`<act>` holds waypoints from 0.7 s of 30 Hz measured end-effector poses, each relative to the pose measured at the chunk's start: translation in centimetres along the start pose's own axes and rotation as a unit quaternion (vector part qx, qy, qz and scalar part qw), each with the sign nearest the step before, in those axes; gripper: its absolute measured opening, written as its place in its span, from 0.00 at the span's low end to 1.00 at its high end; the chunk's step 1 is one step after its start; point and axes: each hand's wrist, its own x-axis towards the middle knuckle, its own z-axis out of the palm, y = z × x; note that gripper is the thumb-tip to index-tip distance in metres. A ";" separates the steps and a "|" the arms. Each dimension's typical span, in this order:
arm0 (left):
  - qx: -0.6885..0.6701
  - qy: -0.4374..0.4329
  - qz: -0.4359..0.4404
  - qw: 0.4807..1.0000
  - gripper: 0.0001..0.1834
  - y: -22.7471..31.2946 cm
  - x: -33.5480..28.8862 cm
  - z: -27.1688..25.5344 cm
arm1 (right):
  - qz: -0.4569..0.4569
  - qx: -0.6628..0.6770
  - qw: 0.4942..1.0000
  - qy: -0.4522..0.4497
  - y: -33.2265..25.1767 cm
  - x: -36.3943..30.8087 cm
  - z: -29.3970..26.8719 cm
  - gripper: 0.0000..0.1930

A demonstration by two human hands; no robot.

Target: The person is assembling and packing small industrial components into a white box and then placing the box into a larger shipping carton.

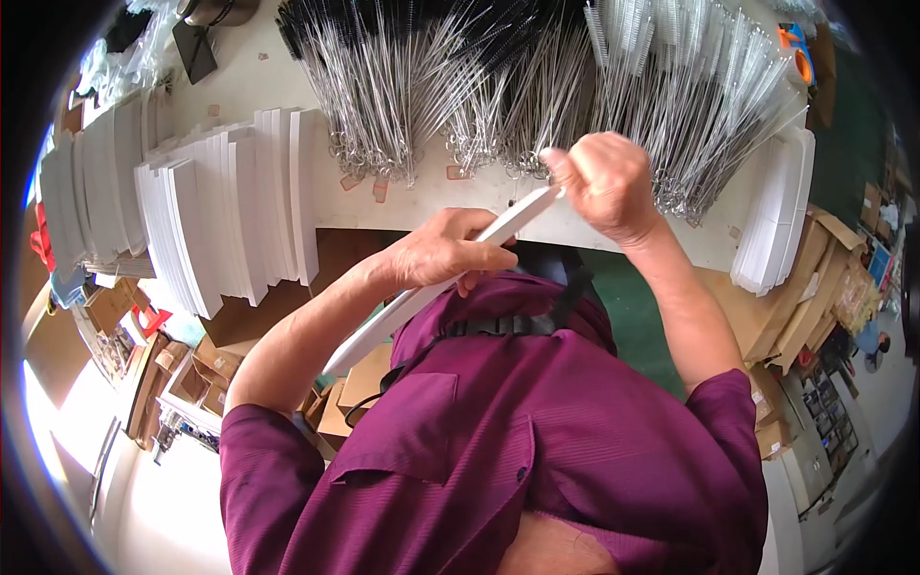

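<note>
Your left hand [446, 251] holds a long, thin white box [517, 217] around its middle, with your thumb on top and your fingers going under it, so the box is pinched there. The box is in front of your tummy, near the edge of the white table [251, 84], and it leans: its low end points down to your left, and its high end goes up to your right hand [608, 184]. That right hand is right by the high end, with its fingers curled in and its thumb sticking out to the left. I cannot tell if it is pinching anything. On the table past your hands lie thin wire brushes with loops at the near ends, some with black hair [383, 57] and, more to the right, some with white hair [690, 57]. A big row of white boxes [235, 206] stands on your left, and a small white stack [776, 211] sits at the right end of the table
</note>
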 end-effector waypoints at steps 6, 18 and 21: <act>0.198 0.221 0.115 0.948 0.34 -1.7 -0.1 0.8 | 0.119 0.087 0.986 0.083 -1.7 -1.8 -0.7 0.07; 0.245 0.314 0.123 0.909 0.38 -1.9 -0.9 3.0 | 0.181 0.178 0.965 0.061 -6.6 -5.2 1.9 0.14; 0.262 0.313 0.123 0.905 0.39 -1.9 -0.8 3.3 | 0.190 0.167 0.964 0.079 -6.4 -5.9 2.2 0.15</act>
